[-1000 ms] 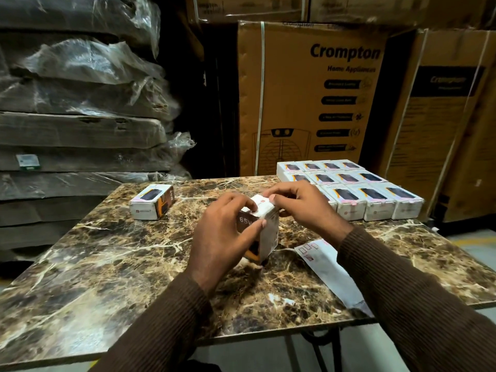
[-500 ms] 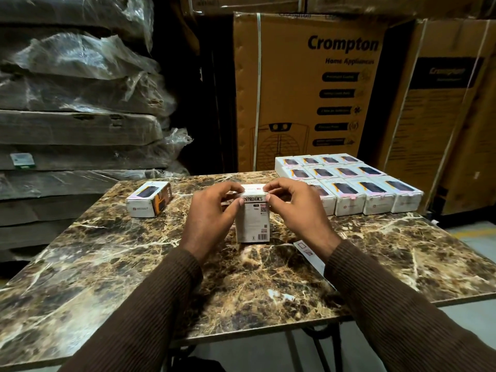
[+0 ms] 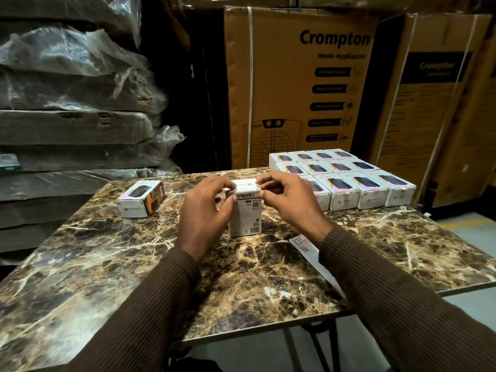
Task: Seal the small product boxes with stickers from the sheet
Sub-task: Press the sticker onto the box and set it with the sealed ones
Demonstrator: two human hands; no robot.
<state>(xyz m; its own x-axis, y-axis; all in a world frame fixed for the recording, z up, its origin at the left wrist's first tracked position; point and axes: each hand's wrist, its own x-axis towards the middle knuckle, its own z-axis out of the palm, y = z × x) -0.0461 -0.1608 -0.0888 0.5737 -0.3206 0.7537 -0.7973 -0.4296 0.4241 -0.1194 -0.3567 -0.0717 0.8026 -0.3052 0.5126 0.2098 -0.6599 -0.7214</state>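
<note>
— Starting nearest: where's the sticker sheet (image 3: 308, 248)?
— Flat on the bench (image 3: 107, 264), at four o'clock of the upright box (image 3: 245, 210).
— And that box?
— Light, stiff card, I'd judge. Left hand (image 3: 204, 210) and right hand (image 3: 290, 202) pinch its top edges, fingers (image 3: 264, 194) curled; squeeze gently.

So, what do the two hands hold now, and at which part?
Both hold the upright box at its top end: the left hand pinches the left top corner, the right hand the right top corner.
</note>
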